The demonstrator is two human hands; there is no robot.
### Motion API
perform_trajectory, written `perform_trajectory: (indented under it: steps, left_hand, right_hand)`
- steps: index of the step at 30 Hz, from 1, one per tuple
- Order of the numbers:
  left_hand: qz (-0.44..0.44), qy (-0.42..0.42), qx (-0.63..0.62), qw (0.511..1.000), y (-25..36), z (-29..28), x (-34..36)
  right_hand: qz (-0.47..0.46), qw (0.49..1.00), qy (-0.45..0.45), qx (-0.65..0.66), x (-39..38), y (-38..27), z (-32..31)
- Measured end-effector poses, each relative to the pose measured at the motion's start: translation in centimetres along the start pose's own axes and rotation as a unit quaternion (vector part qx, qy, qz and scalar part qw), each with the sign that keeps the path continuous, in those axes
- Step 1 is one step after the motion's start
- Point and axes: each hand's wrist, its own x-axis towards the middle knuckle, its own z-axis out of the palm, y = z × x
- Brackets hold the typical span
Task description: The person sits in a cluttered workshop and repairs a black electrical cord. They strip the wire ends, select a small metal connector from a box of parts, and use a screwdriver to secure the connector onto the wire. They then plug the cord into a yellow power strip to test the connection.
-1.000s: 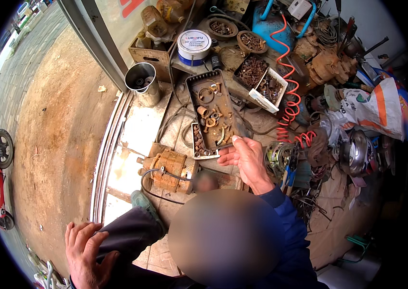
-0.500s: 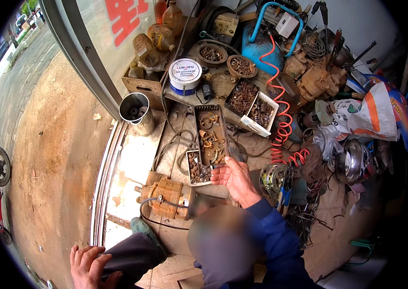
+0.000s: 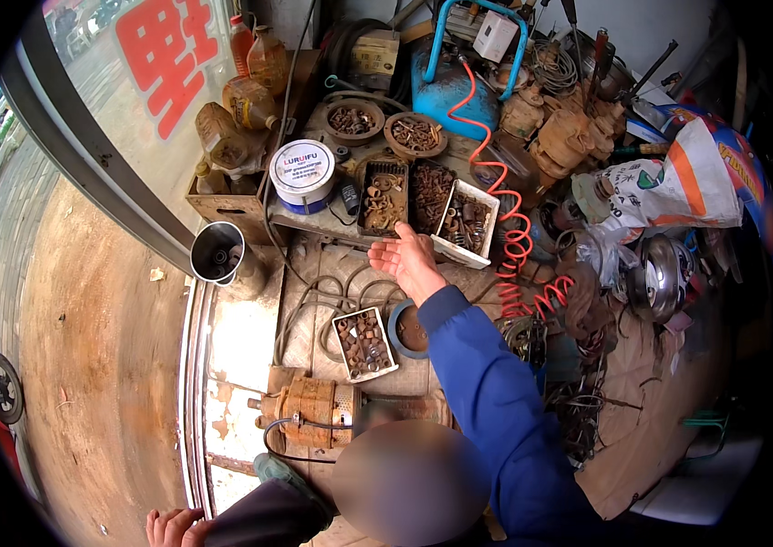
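Note:
My right hand (image 3: 409, 260) reaches to the shelf and grips the near edge of a dark rectangular tray (image 3: 363, 211) of rusty hardware, thumb on its rim. That tray sits beside an open box of screws (image 3: 430, 196) and a white box (image 3: 486, 232) of mixed metal parts. Below, a small white box of nuts (image 3: 373, 372) lies on the floor beside a blue-rimmed round object (image 3: 410, 326). My left hand (image 3: 176, 527) is low at the bottom left, fingers bent and apart, nothing visible in them. A rusty motor (image 3: 313, 410) with a black cable lies between my hands.
A metal bucket (image 3: 217, 251), white tub (image 3: 303, 175), bowls of bolts (image 3: 414, 135) and oily bottles (image 3: 222, 137) stand around the shelf. A blue tank (image 3: 455, 96) with red coiled hose, sacks (image 3: 687, 182) and scrap crowd the right. A door frame (image 3: 122, 187) is left.
My right hand has carried the dark tray forward and up onto the shelf beside the other boxes, uncovering the small nut box and round object beneath. My left hand has moved slightly lower.

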Motion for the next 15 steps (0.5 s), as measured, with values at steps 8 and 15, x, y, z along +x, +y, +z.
perform_trajectory:
  steps: [8, 15]
  left_hand:
    - [0.003, -0.025, -0.001, 1.0, 0.2, -0.1, 1.8]
    - [0.006, -0.035, -0.007, 0.999, 0.1, -0.1, 2.6]
  right_hand:
    - [-0.007, 0.999, -0.036, -0.026, 1.6, -1.3, 1.2]
    - [-0.012, 0.994, 0.107, 0.021, -0.9, 0.7, -5.8]
